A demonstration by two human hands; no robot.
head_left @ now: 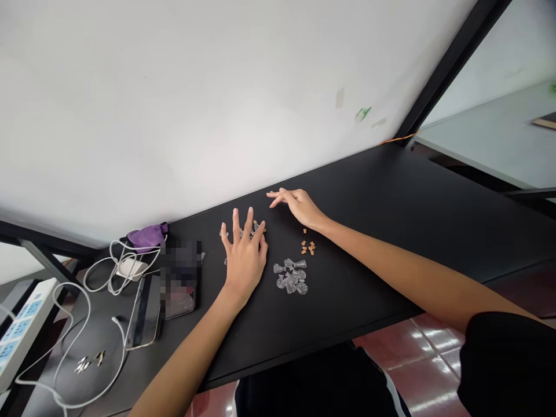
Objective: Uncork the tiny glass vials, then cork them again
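Observation:
My left hand (245, 260) lies palm down with its fingers spread over a group of small clear pieces (256, 226), hiding part of them. A touch of brown shows on the pieces by its fingertips. Further back, my right hand (299, 205) hovers or rests near the wall, bent at the wrist, fingers stretched out to the left and nothing visible in them. Between my forearms sits a pile of clear plastic shapes (292, 277). Several small tan-brown bits (309, 249) lie just behind that pile, nearer my right forearm.
To the left are a purple cloth pouch (147, 237), a white cable (89, 301), a charger (132, 267), a phone-like slab (145, 310) and a partly blurred dark box (180, 304). Small metal pieces (82, 365) and a power strip (26, 330) are farther left. A white wall (195, 116) borders the black table (391, 197).

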